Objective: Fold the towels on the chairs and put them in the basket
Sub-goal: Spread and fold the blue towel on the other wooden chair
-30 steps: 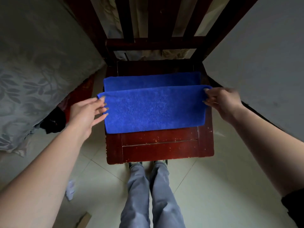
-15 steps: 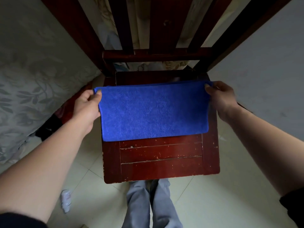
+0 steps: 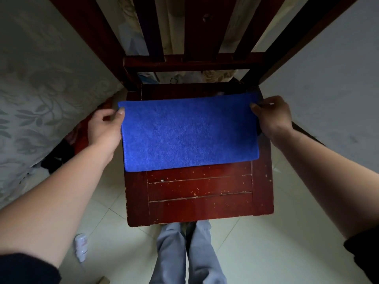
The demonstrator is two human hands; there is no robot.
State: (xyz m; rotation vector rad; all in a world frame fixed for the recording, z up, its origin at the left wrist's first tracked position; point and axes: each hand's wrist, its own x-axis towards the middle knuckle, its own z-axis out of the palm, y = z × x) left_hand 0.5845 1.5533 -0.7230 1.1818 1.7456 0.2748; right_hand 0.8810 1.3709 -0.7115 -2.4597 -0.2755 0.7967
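**Blue towel pinched at both far corners over the chair seat**

Seen from the head camera, my left hand (image 3: 104, 128) and my right hand (image 3: 272, 117) are set wide apart, each clamped on one far corner of the blue towel (image 3: 188, 136). The left thumb (image 3: 121, 111) lies on top of the cloth at its corner with the fingers curled beneath it. The right thumb (image 3: 255, 106) presses on the opposite corner, and the other fingers fold away behind the edge.

The towel stretches straight from one hand to the other as a wide, even rectangle of deep, saturated blue. It has a soft, short pile and no pattern. Its far edge runs taut between my thumbs. Its near edge lies closer to me than either hand, across the wooden chair seat (image 3: 201, 197). A narrow strip of a second layer shows just past my right thumb, so the cloth is doubled. Whether the far edge touches the wood, I cannot tell.

The seat is dark red, scuffed and chipped, and bare nearer to me than the towel. The chair back (image 3: 192, 62) rises beyond both hands. A pale leaf-patterned cover (image 3: 41, 99) hangs outside my left hand, and my grey trouser legs (image 3: 184, 253) stand on the light tiled floor (image 3: 266, 253) below my forearms
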